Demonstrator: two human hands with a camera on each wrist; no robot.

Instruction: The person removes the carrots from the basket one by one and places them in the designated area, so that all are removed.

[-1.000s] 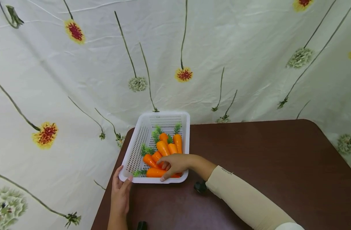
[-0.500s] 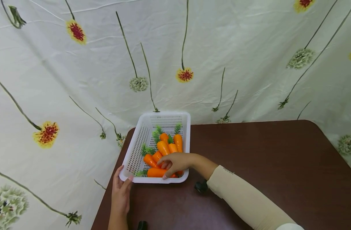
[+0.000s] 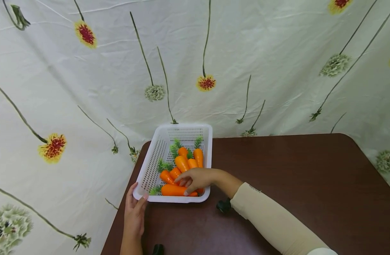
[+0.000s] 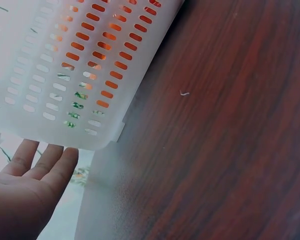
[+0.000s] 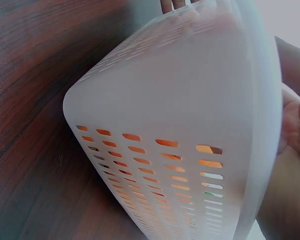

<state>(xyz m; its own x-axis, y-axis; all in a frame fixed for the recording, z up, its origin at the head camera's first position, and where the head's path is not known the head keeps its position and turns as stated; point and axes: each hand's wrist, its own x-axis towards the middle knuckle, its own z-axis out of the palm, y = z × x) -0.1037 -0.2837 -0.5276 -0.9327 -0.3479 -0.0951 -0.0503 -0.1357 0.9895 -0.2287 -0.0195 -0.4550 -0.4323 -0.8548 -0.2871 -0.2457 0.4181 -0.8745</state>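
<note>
A white perforated plastic basket [image 3: 209,156] stands at the table's far left, holding several orange carrots [image 3: 182,163] with green leafy tops. My left hand [image 3: 135,216] grips its front left corner, thumb on the rim and fingers underneath at the outer side. In the left wrist view, fingers [image 4: 60,170] show just below the basket's corner. My right hand [image 3: 198,179] reaches over the right rim, its bent fingers and thumb around the narrow end of the front carrot [image 3: 173,190], which lies along the front wall. From the right wrist, the basket wall [image 5: 160,95] hides most of that hand.
The dark brown wooden table [image 3: 294,170] extends right of the basket. A small black object [image 3: 224,206] lies under the right forearm, and another dark object [image 3: 158,249] sits at the bottom edge. A white flowered cloth [image 3: 262,53] hangs behind the table.
The front carrot has shifted slightly left and lies flatter along the front wall. My right thumb has slid a little right along it. The left hand stays on the basket corner.
</note>
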